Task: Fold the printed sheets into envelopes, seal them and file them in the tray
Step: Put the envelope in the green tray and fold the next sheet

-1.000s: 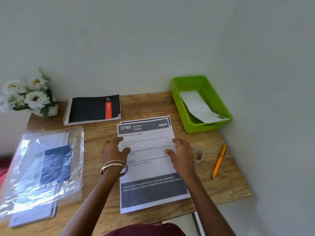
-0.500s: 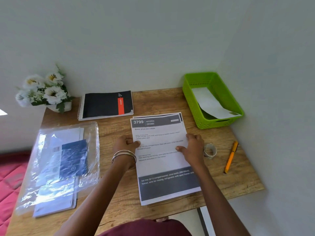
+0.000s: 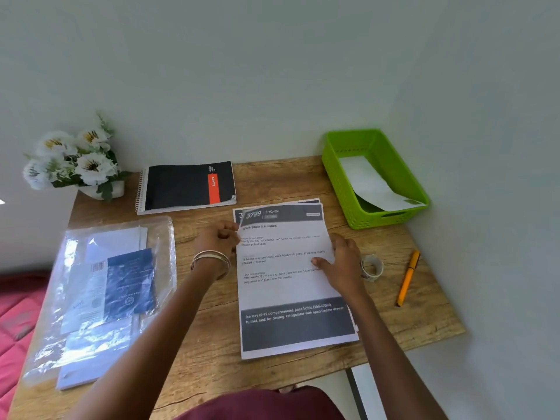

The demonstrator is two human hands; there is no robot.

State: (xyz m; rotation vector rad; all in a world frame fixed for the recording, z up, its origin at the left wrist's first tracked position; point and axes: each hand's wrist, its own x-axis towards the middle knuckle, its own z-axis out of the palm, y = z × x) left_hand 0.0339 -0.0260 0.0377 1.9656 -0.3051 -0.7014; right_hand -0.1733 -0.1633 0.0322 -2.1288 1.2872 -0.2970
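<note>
Pinching the top sheet (image 3: 288, 268) at its upper left corner: left hand (image 3: 216, 241), fingers closed on the lifted paper edge. Pressing flat on the sheet's right side: right hand (image 3: 342, 262), fingers spread. Stacked mid-desk (image 3: 272, 183). Just right of that hand: tape (image 3: 372, 267), then pen (image 3: 407, 278). Far right: tray (image 3: 339, 180) holding one envelope (image 3: 371, 184). Left: plastic pack (image 3: 103, 292). Behind: notebook (image 3: 185, 186), flowers (image 3: 72, 159).

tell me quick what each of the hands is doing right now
Left hand: pinching the top sheet at its upper left corner, lifting it.
Right hand: open, flat on that sheet's right edge.
</note>
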